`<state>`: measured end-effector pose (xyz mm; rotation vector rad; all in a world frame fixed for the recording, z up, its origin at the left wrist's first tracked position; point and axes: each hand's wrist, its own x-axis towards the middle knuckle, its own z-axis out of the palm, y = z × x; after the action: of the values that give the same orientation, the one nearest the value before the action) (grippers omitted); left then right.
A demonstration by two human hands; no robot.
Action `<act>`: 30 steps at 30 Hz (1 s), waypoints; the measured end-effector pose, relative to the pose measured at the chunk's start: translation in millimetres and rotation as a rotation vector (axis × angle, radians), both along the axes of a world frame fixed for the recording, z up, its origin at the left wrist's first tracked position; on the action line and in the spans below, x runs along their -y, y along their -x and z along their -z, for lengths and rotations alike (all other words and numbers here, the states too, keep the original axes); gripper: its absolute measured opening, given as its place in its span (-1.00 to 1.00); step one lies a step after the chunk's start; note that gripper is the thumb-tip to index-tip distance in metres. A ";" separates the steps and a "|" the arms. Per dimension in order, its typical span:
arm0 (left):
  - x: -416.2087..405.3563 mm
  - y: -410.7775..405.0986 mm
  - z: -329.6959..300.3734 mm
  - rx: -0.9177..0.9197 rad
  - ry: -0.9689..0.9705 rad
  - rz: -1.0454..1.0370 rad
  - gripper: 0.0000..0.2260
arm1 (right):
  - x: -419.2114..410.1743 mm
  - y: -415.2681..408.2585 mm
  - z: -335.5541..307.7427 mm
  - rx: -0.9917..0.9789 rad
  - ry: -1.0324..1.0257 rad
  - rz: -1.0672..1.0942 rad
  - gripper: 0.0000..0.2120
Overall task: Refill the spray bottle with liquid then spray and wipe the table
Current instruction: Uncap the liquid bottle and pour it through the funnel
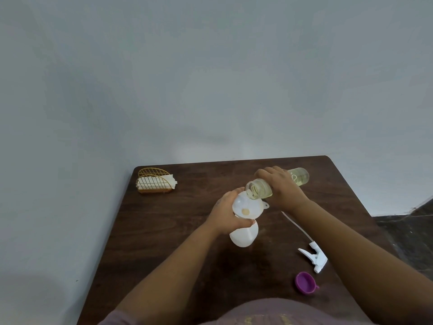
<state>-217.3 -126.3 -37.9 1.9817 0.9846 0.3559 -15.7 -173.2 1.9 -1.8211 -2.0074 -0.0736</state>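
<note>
Right hand (282,188) gripping tilted jar (276,184) over funnel (248,206), left hand (226,212) clasping bottle (243,234): steeper tilt could overflow onto table (164,231).

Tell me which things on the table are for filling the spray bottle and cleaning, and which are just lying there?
For the job:
spray bottle, held by the left hand
white funnel on it
clear bottle of yellowish liquid, tipped by the right hand
spray head, lying off for now
napkins in the wire holder, likely for wiping

Just lying about:
purple lid
</note>
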 end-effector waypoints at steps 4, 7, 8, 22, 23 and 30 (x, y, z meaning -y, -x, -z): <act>0.9 -0.8 0.3 0.005 0.003 0.000 -0.21 | -0.6 -0.1 2.2 0.007 0.010 0.001 -0.61; 1.4 -1.8 -0.1 0.008 -0.001 0.006 -0.22 | -0.7 -0.4 3.1 0.008 0.016 0.005 -0.62; 1.5 -1.9 -0.1 0.008 -0.002 0.005 -0.22 | -0.7 -0.5 3.2 0.008 0.018 0.007 -0.62; 2.9 -0.5 -1.4 0.002 -0.002 0.006 -0.21 | 0.9 -1.5 2.2 0.017 0.000 0.021 -0.65; 3.0 -0.4 -1.7 0.003 -0.002 0.006 -0.21 | 0.9 -1.5 2.3 0.020 -0.003 0.021 -0.64; 3.8 0.1 -2.6 0.013 0.007 0.007 -0.20 | 2.7 -1.1 0.7 0.025 -0.011 0.017 -0.64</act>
<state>-217.4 -130.1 -35.2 1.9738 0.9692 0.3611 -14.6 -175.9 1.2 -1.8393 -2.0052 -0.1128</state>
